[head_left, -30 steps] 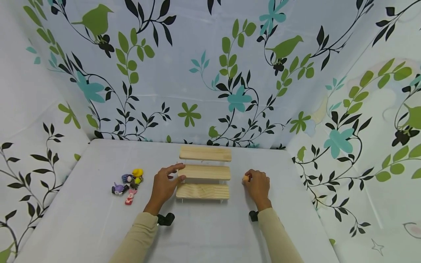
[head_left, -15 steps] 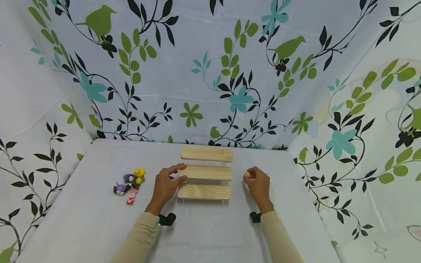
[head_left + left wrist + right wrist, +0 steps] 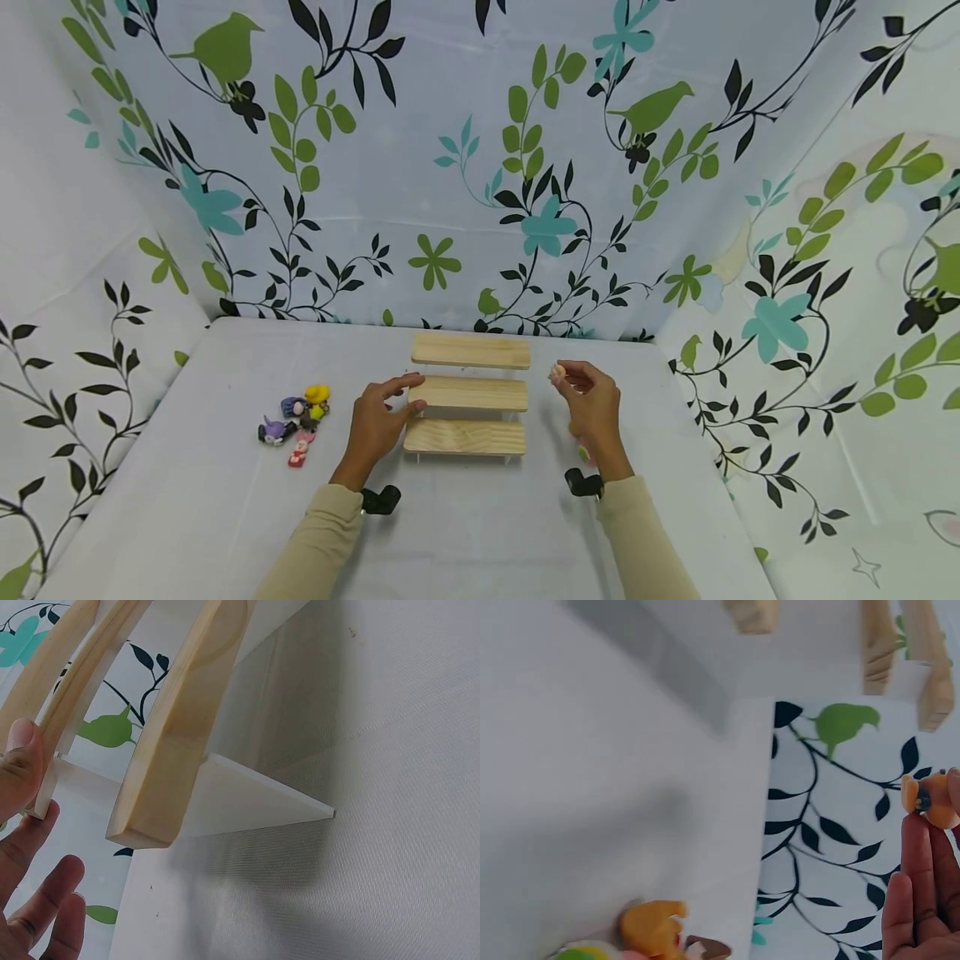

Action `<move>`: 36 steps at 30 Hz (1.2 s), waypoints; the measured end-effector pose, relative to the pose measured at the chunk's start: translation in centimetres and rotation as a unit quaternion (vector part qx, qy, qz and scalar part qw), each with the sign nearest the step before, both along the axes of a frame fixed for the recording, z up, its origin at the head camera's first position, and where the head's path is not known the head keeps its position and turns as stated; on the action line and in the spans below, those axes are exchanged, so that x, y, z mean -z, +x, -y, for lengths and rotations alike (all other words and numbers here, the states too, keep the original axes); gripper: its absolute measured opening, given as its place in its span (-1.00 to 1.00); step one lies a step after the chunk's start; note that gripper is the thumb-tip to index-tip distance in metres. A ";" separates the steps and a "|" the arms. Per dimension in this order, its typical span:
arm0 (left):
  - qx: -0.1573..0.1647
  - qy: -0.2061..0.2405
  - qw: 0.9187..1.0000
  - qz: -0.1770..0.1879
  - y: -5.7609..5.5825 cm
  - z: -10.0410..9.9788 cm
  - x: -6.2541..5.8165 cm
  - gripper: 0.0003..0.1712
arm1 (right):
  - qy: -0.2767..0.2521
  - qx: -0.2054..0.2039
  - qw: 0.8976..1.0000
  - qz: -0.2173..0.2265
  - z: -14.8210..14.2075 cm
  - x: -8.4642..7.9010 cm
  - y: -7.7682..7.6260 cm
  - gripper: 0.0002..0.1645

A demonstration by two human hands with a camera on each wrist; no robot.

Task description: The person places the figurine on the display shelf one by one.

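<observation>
Item 1: three-tier stand, pale wooden boards on white supports, mid-table. Your left hand holds the left end of its middle board, thumb and index finger touching the wood, remaining fingers loosely bent. Front board and back board run parallel to it.

Item 2: small orange figurine with a dark patch, raised off the table to the right of the stand. Your right hand pinches it between fingertips and thumb.

Item 3: cluster of small figurines left of the stand, including one yellow-topped, one purple, one pink and red; any markings too small to read.

Item 4: further figurines near your right wrist, one of them orange-brown, partly hidden in the head view.

Item 5: backdrop cloth, printed with birds, leaves and flowers.
</observation>
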State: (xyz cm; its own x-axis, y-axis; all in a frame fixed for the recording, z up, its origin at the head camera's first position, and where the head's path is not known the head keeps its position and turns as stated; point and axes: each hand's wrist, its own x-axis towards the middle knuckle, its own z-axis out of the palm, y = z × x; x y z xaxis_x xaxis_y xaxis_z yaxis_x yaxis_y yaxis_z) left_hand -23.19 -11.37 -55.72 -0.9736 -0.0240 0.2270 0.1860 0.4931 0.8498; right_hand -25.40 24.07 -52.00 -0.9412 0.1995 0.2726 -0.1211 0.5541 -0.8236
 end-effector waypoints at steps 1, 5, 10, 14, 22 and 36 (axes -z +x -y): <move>0.000 0.001 1.000 -0.002 0.0 0.0 0.0 -0.51 | -0.002 -0.006 1.000 -0.007 0.1 -0.3 -0.1 -0.71; 0.002 -0.003 1.000 -0.008 0.0 0.1 0.1 -0.50 | -0.022 -0.031 0.999 -0.025 0.6 -1.6 -0.2 -0.69; 0.000 -0.003 1.000 -0.003 -0.1 0.1 0.2 -0.51 | -0.055 -0.061 0.996 -0.029 1.3 -2.9 -0.4 -0.68; -0.003 -0.006 1.000 0.002 -0.1 0.0 0.3 -0.51 | -0.062 -0.080 0.994 -0.040 1.9 -3.6 -0.8 -0.68; -0.006 -0.012 1.000 0.004 -0.2 0.0 0.3 -0.51 | -0.063 -0.113 0.991 -0.046 3.3 -4.6 -1.5 -0.67; -0.003 -0.007 1.000 -0.012 0.1 0.1 0.1 -0.50 | -0.035 -0.129 0.991 -0.016 4.7 -4.4 -2.6 -0.66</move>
